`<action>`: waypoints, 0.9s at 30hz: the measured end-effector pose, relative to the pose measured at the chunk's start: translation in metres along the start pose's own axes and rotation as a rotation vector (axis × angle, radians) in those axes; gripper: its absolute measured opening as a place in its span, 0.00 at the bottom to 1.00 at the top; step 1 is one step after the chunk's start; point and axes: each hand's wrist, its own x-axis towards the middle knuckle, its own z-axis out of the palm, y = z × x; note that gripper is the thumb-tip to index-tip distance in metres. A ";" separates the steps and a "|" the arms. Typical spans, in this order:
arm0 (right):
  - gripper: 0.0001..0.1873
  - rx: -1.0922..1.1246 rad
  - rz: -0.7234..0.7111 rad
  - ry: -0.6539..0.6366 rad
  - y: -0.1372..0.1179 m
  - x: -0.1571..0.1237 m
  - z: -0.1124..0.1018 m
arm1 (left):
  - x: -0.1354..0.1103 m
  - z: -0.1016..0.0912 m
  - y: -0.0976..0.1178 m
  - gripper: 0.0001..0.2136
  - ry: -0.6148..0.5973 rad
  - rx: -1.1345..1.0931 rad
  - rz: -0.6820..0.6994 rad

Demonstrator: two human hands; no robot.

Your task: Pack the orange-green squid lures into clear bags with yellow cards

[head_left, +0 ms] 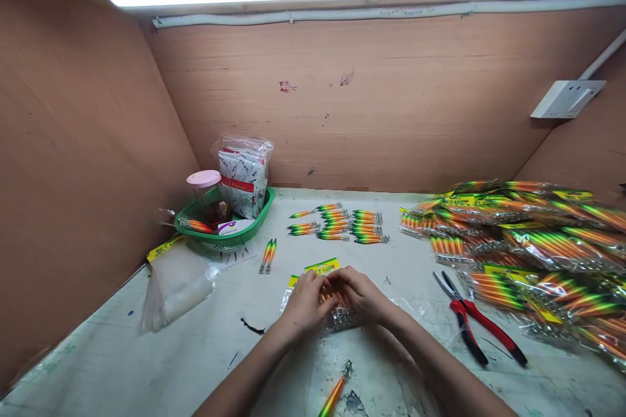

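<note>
Both hands meet over a clear plastic bag of orange fishing lures (342,316) at the middle of the table. My left hand (304,303) has its fingers curled on the bag's left side. From the right, my right hand (360,293) closes on the bag's upper edge. Behind the fingers shows a yellow-green printed header card (323,266). Part of the lures is hidden under the hands. A single orange and green lure (334,396) lies between my forearms, near the bottom edge. Two more lures (267,255) rest side by side to the left of the bag.
Rows of loose lures (337,225) lie behind the hands. Packed lure bags (528,247) are heaped at right, beside red-handled pliers (482,322). At left stand a green basket (244,234) with a jar and packets, and empty plastic bags (176,283). Wooden panels (342,104) enclose the table.
</note>
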 end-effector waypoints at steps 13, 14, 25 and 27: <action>0.19 -0.091 -0.121 -0.020 0.006 -0.012 0.009 | -0.012 0.007 0.006 0.07 0.173 0.385 0.352; 0.18 -0.106 -0.134 -0.021 0.007 -0.013 0.011 | -0.016 0.008 0.007 0.08 0.194 0.416 0.387; 0.17 -0.194 -0.188 -0.046 0.019 -0.013 0.014 | -0.042 0.005 0.020 0.11 0.334 0.577 0.600; 0.19 -0.201 -0.180 -0.053 0.020 -0.014 0.013 | -0.046 0.004 0.018 0.11 0.341 0.573 0.694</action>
